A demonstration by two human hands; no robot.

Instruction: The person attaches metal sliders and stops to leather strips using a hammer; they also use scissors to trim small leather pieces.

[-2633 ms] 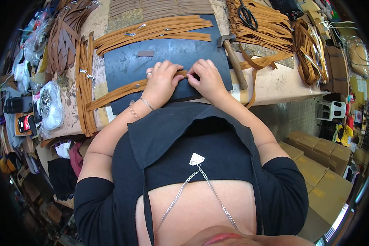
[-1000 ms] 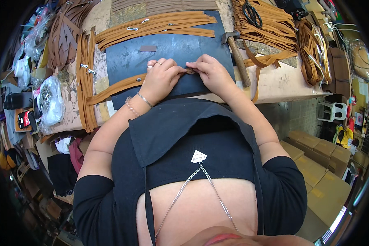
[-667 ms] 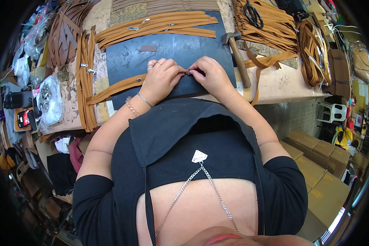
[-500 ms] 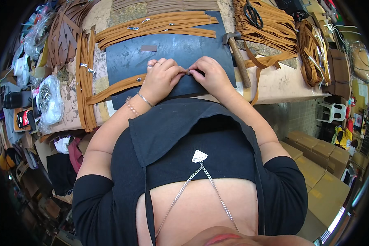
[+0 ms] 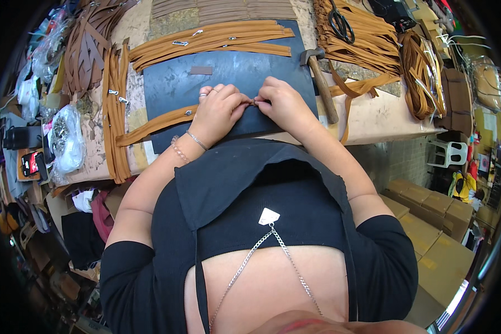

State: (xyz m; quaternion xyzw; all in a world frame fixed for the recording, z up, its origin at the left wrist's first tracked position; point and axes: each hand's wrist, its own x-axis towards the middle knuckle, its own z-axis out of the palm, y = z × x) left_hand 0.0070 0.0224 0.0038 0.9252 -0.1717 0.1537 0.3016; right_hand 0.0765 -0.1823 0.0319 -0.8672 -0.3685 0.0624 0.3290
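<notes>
A tan zipper (image 5: 161,123) with a metal slider runs from the left over the dark mat (image 5: 172,83) and under my left hand (image 5: 221,108). The fingers of that hand are closed in a pinch on the zipper's right end, which is mostly hidden. Opposite it, my right hand (image 5: 281,103) pinches a small brown piece (image 5: 253,102) between thumb and forefinger. Both hands' fingertips meet there, low over the mat. A flat brown rectangle (image 5: 201,70) lies on the mat beyond my left hand.
A hammer (image 5: 324,92) rests across the mat's right edge. More tan zippers (image 5: 211,42) lie along the far side, with others (image 5: 116,111) at the left. Scissors (image 5: 340,23) sit on a zipper pile at the far right. A plastic bag (image 5: 68,139) stands left.
Both hands stay pinched together at nearly the same place. My right hand has turned slightly, its fingers curling closer. The whole view has shifted a little.
</notes>
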